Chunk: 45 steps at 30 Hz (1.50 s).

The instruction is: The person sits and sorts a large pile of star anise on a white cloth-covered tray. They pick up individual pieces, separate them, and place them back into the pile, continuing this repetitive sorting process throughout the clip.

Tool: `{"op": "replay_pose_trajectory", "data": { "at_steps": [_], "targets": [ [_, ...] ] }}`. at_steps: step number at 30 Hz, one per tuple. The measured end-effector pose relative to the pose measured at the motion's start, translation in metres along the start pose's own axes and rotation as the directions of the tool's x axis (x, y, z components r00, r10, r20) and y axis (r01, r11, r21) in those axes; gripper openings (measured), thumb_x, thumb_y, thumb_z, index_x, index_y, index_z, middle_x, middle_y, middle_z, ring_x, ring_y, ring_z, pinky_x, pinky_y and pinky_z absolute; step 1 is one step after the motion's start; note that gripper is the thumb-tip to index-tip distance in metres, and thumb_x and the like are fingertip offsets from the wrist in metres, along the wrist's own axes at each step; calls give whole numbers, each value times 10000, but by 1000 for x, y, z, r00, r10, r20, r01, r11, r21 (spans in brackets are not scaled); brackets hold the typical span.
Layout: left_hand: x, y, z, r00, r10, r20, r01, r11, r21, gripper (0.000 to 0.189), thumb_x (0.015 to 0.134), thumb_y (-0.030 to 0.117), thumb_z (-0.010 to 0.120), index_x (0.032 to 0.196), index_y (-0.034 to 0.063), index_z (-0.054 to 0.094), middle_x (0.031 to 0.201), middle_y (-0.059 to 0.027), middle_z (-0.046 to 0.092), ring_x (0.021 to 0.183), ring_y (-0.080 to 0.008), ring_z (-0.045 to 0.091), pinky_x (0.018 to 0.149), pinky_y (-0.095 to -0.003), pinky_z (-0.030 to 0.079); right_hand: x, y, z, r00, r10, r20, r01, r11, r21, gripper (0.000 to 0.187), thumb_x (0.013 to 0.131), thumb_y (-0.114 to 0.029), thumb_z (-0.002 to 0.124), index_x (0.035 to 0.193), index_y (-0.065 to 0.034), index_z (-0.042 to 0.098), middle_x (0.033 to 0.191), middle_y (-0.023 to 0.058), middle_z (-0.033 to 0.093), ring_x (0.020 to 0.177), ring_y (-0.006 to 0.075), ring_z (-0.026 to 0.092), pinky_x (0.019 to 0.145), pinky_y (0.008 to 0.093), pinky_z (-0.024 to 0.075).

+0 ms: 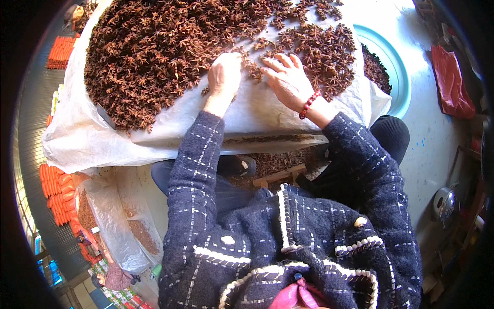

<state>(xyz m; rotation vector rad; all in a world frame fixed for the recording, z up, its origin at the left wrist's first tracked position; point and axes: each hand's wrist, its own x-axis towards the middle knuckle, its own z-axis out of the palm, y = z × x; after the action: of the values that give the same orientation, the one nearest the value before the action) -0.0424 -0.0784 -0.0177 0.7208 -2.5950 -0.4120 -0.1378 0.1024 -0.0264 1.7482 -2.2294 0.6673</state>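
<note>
A large heap of dried star anise [154, 58] covers the left of a white sheet [266, 112] spread over a work surface. A smaller patch of star anise [328, 58] lies on its right. My left hand [225, 75] is at the large heap's right edge, fingers curled down; whether they hold a piece is hidden. My right hand [287, 81], with a red bead bracelet [310, 104] at the wrist, rests beside the smaller patch with its fingers apart. A few loose star anise pods [252, 71] lie between the two hands.
A pale turquoise basin [403, 85] with dark contents [376, 69] stands at the right. Beyond it is a red plastic bag [451, 83]. Orange filled sacks [58, 193] are stacked at the left, near another person [115, 276]. A wooden piece [279, 175] shows below the surface.
</note>
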Motion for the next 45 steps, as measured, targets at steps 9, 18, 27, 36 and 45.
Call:
{"op": "replay_pose_trajectory", "data": {
  "at_steps": [9,18,27,36,45],
  "targets": [
    [2,13,5,950,199,239,-226,970,89,155,839,192,594,936,87,655,920,-118,632,899,-290,612,795,-393,500,-2,0,2,970,67,234,-59,997,-43,308,814,-131,601,1118,-86,622,1259,64,558,1248,269,428,1049,508,269],
    [-8,-8,-28,995,75,-60,-67,990,128,218,893,159,551,1068,79,655,946,-137,659,812,-277,625,734,-367,519,-3,-6,12,990,0,140,4,999,-34,266,800,-72,548,1043,-69,658,1289,94,544,1268,283,414,1069,501,268],
    [45,-61,-14,922,299,246,-357,903,241,106,863,150,564,883,53,601,889,-136,593,851,-302,602,760,-392,498,1,-1,1,999,-9,31,7,999,49,251,797,-70,572,1038,-60,640,1187,116,580,1189,302,471,1009,466,332],
    [-39,45,-5,998,-63,14,63,916,-396,147,881,165,616,947,35,643,852,-127,667,752,-220,639,689,-320,513,11,-19,11,888,366,280,-438,482,759,296,917,-85,524,1190,29,539,931,155,676,862,186,670,758,308,533],
    [-95,51,-38,826,340,450,-98,872,-479,108,818,87,618,885,3,609,773,-154,618,758,-259,632,703,-361,497,6,-5,3,855,393,339,-490,394,778,304,939,-96,534,1219,21,548,996,153,673,811,145,666,733,277,538]
  ]
}}
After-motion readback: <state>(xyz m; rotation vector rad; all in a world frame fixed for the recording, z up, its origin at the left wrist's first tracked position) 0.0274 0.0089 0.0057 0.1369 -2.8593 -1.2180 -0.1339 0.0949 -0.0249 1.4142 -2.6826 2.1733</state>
